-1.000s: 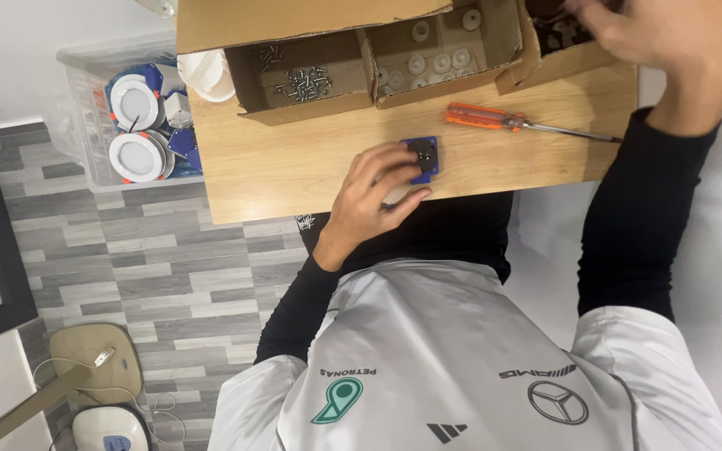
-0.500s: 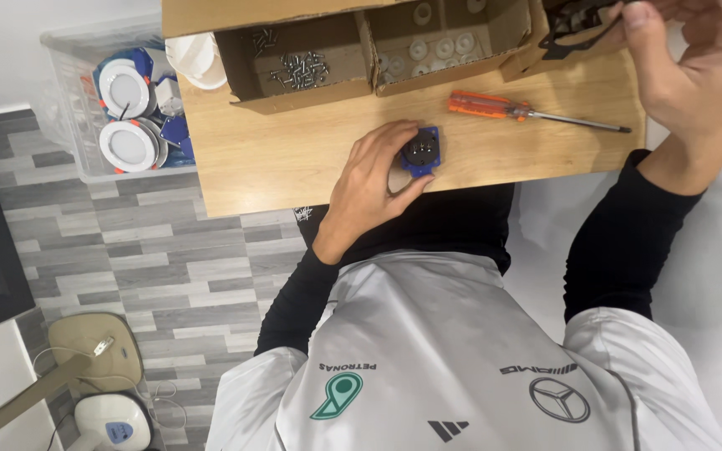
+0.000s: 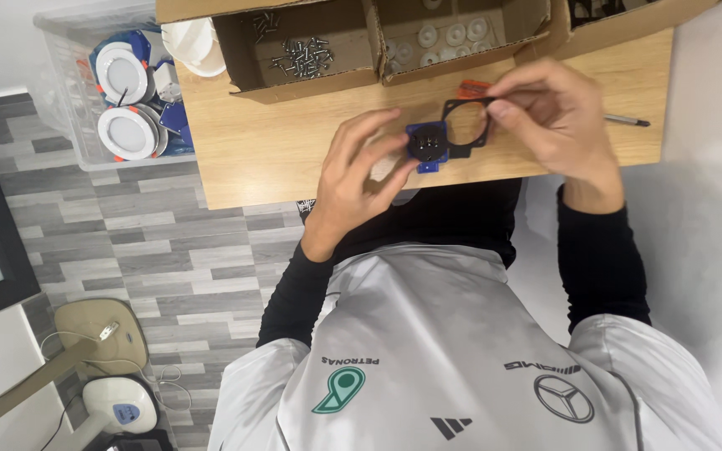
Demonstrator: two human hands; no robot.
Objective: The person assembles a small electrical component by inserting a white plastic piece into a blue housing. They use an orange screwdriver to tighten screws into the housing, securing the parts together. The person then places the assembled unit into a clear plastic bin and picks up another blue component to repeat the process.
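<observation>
— two hands over the wooden table; what do yours hold?
— your left hand pinches a blue socket part at its edge; your right hand grips a black frame by its corner.
— where do they sit?
— frame touching the blue part, just above the table, near the cardboard boxes of screws. a screwdriver lies behind your right hand.
</observation>
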